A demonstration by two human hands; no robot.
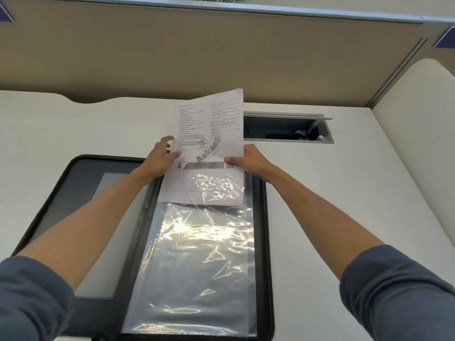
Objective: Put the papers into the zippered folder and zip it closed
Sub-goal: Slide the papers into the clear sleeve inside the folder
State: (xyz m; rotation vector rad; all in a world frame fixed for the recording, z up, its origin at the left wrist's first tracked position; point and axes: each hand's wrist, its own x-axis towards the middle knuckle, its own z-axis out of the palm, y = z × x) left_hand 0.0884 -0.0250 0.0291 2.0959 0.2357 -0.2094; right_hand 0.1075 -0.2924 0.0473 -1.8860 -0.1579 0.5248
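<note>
On the pale worktop (73, 124) lies one black zippered folder (268, 242), opened flat, with a grey panel on its left half and glossy clear sleeves (192, 267) on its right half. Above the sleeves' far end stands a sheaf of white printed papers (209, 124); how many sheets cannot be told. Its lower part already sits behind the crinkled top sleeve, while the upper part rises tilted, with two columns of small text, a grey diagonal watermark and a dark strip across the bottom. Two hands hold it: the left hand (160, 159) with fingers spread against the left edge, the right hand (248, 161) pinching the right edge, thumb on the front. One open recessed cable tray (327, 134) lies behind.
</note>
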